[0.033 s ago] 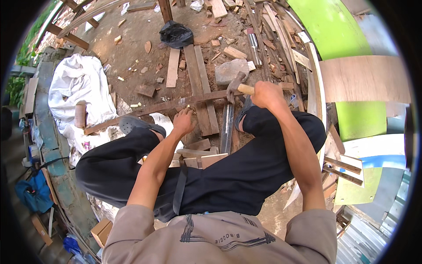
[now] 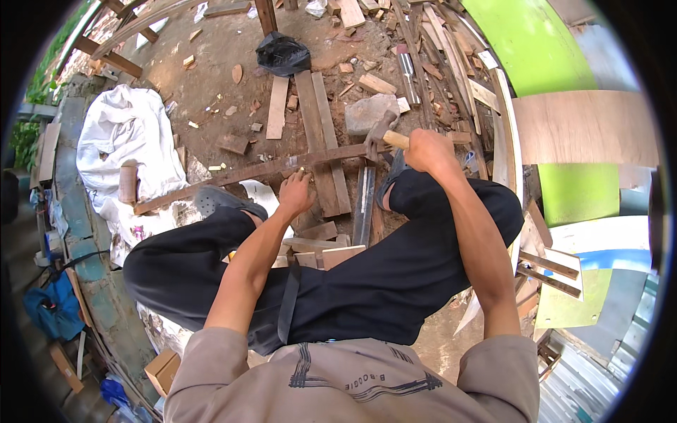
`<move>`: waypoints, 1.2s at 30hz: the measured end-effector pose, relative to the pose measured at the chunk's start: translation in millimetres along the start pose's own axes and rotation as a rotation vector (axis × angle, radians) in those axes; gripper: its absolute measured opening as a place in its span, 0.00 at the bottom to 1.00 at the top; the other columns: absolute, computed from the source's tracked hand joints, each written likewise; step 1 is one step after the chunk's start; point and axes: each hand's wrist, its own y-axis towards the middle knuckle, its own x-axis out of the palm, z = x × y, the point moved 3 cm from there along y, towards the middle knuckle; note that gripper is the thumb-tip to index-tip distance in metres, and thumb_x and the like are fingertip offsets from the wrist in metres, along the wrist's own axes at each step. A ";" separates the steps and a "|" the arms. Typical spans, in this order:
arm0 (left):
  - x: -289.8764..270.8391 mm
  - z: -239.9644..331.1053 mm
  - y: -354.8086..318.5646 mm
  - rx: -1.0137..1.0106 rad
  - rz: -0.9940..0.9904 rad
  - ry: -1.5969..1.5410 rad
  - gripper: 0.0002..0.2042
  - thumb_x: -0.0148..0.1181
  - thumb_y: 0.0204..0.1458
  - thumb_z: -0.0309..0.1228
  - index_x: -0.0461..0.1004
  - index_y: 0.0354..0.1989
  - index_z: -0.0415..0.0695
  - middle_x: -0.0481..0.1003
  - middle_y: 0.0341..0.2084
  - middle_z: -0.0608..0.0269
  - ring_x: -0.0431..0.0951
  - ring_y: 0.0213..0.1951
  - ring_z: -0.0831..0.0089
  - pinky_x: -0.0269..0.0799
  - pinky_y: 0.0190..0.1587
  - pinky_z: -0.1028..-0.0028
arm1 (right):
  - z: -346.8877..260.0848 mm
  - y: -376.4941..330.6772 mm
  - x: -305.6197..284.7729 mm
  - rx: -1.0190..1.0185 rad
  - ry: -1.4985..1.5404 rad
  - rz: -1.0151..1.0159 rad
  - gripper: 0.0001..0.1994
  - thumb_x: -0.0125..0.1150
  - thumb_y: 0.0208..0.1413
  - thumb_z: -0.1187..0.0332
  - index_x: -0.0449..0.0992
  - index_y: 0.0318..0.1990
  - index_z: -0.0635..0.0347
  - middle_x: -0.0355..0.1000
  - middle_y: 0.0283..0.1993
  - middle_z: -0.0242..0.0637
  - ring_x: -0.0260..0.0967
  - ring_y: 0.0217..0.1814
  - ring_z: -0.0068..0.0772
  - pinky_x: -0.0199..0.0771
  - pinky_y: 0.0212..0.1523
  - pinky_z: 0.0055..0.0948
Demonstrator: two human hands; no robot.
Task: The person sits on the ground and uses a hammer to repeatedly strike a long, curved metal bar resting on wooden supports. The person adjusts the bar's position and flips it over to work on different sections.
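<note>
My right hand [image 2: 431, 150] is wrapped round the wooden handle of a claw hammer [image 2: 379, 135]. The hammer's metal head is over the right end of a long dark wooden strip [image 2: 240, 174]. That strip lies slantwise across two planks [image 2: 314, 127], which point away from me. Close to the strip's near edge, just left of the crossing, is my left hand [image 2: 296, 193] with fingers bent together. A tiny pale thing shows at its fingertips, too small to name. A dark metal bar [image 2: 364, 204] lies beneath the hammer, between my feet.
Beyond the hammer sits a grey stone block [image 2: 369, 114]. A black plastic bag [image 2: 283, 55] rests at the planks' far end. White cloth sacking [image 2: 127, 134] spreads at left. Wood offcuts litter the dirt, with long timber [image 2: 451, 63] and green panels [image 2: 529, 42] at right.
The hammer head has tipped slightly to the right and farther away. My left hand stays at the strip.
</note>
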 end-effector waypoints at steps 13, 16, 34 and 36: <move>-20.1 64.9 62.3 -0.121 0.010 -0.160 0.32 0.59 0.52 0.41 0.59 0.66 0.46 0.63 0.56 0.50 0.63 0.59 0.53 0.63 0.59 0.53 | 4.8 25.1 21.7 0.129 0.069 -0.073 0.17 0.63 0.50 0.61 0.79 0.39 0.69 0.77 0.41 0.57 0.75 0.47 0.57 0.74 0.48 0.48; -23.5 68.7 71.8 -0.110 0.036 -0.184 0.31 0.59 0.51 0.40 0.62 0.65 0.46 0.63 0.56 0.50 0.63 0.58 0.53 0.63 0.58 0.54 | -0.8 33.1 28.3 0.107 0.054 -0.077 0.17 0.63 0.50 0.61 0.79 0.39 0.68 0.77 0.41 0.57 0.75 0.47 0.57 0.74 0.48 0.47; 40.5 91.4 48.4 0.672 -0.267 -0.070 0.37 0.62 0.49 0.44 0.58 0.67 0.44 0.49 0.70 0.46 0.47 0.71 0.50 0.41 0.71 0.53 | -13.2 51.5 33.8 0.137 0.043 -0.173 0.17 0.62 0.53 0.61 0.77 0.42 0.66 0.76 0.44 0.56 0.74 0.49 0.55 0.73 0.50 0.48; 26.2 89.9 40.1 0.553 0.037 -0.115 0.31 0.61 0.50 0.43 0.64 0.64 0.48 0.53 0.69 0.51 0.50 0.71 0.54 0.41 0.72 0.53 | -7.4 50.1 36.9 0.152 0.029 -0.169 0.17 0.62 0.53 0.61 0.77 0.43 0.67 0.76 0.44 0.56 0.74 0.50 0.55 0.73 0.50 0.48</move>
